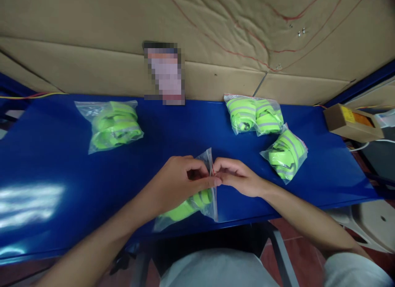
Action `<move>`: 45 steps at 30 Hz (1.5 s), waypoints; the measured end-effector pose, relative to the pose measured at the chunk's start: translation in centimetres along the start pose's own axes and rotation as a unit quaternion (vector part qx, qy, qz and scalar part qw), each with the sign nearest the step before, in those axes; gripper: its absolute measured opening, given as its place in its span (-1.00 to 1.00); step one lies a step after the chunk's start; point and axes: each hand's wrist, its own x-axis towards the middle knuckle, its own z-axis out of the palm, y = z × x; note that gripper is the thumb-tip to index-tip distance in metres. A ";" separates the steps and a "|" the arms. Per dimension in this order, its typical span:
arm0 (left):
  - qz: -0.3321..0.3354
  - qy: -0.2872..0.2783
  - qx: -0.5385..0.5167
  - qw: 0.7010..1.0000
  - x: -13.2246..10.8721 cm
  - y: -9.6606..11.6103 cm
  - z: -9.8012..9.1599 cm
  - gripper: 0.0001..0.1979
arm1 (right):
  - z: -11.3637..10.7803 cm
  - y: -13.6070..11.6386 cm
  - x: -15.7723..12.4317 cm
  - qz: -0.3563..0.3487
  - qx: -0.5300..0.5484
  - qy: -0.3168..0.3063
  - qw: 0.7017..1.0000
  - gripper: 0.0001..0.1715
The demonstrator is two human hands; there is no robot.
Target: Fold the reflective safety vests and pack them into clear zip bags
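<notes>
Through the head camera I look down on a glossy blue surface (173,132), with a person's two bare hands meeting near its front edge, a little right of the middle of the view. Between them is a clear zip bag (203,198) with bright yellow-green strap inside; its body lies under and below the left hand, and its red-lined mouth faces right, running roughly front to back. I see the left hand (182,180) come in from the lower left, palm down, its thumb and fingers clamped on the bag's mouth. The right hand (239,178) reaches in from the other side, its fingers together on the same edge, the two thumb tips touching or nearly so. Three more filled bags lie around: one at the back left (112,126), one at the back right (256,114) showing two rolls with grey stripes, and one just in front of that (286,155), set at a slant. Near the right end I find a small cardboard box (353,122) with a yellow label. Behind everything stands a brown cardboard backing (92,58), with thin red wires (240,54) across its upper right; a blurred-out, phone-shaped object (166,73) leans against it, left of centre.
</notes>
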 end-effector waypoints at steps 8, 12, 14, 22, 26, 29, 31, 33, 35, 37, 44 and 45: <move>0.081 0.134 -0.116 0.981 -1.0 0.6 -2.3 -0.69 | -1.6 -0.1 0.3 -0.005 -0.069 0.176 0.982 -0.87; 0.161 0.207 -0.004 0.965 -0.9 0.7 -1.0 -0.70 | -1.9 -0.4 0.3 -0.034 -0.216 0.233 0.948 -0.82; 0.176 0.190 0.009 0.966 -0.6 0.6 0.0 -0.70 | -1.6 -0.9 -0.1 -0.090 -0.288 0.258 0.918 -0.83; 0.320 0.251 0.095 0.909 -0.1 -0.9 2.6 -0.87 | -1.6 -1.7 -0.9 -0.050 -0.386 0.061 0.919 -0.72; 0.441 0.218 0.232 0.839 -0.7 -1.2 3.6 -0.78 | -1.7 0.4 -0.3 -0.013 -0.290 0.045 0.956 -0.72; 0.354 0.185 0.368 0.840 -2.2 -2.5 3.7 -0.23 | -1.4 1.2 0.0 -0.013 -0.247 0.046 0.968 -0.74; 0.252 0.168 0.419 0.856 -3.6 -4.0 3.6 -0.07 | -1.1 1.1 0.1 -0.003 -0.243 0.056 0.968 -0.73; 0.179 0.177 0.425 0.870 -5.3 -5.6 3.6 -0.06 | -0.8 0.7 0.2 0.030 -0.224 0.066 0.972 -0.68; 0.135 0.195 0.432 0.870 -7.0 -6.8 3.7 -0.13 | -0.6 0.2 0.2 0.075 -0.188 0.062 0.977 -0.61; 0.104 0.209 0.448 0.863 -8.3 -7.2 3.8 -0.17 | -0.4 0.0 0.3 0.107 -0.151 0.058 0.981 -0.55; 0.127 0.226 0.472 0.843 -8.3 -5.9 4.5 -0.21 | 0.4 0.6 0.7 0.044 -0.218 -0.010 0.975 -0.54; 0.143 0.227 0.476 0.837 -8.1 -5.7 4.7 -0.24 | 0.6 0.6 0.6 0.028 -0.237 -0.029 0.971 -0.55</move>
